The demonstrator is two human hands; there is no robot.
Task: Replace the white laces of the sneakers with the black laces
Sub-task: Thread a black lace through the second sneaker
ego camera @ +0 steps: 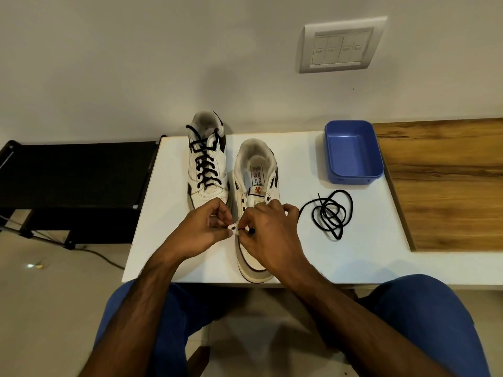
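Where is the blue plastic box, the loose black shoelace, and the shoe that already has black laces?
Blue plastic box [374,156]: head view, on its right wall.
Loose black shoelace [330,210]: head view, on its coiled middle.
White sneaker with black laces [208,164]: head view, on its laced front.

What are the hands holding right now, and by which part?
The left hand pinches the lowest eyelet flap of the unlaced sneaker. The right hand pinches the black lace near its tip, at that eyelet.
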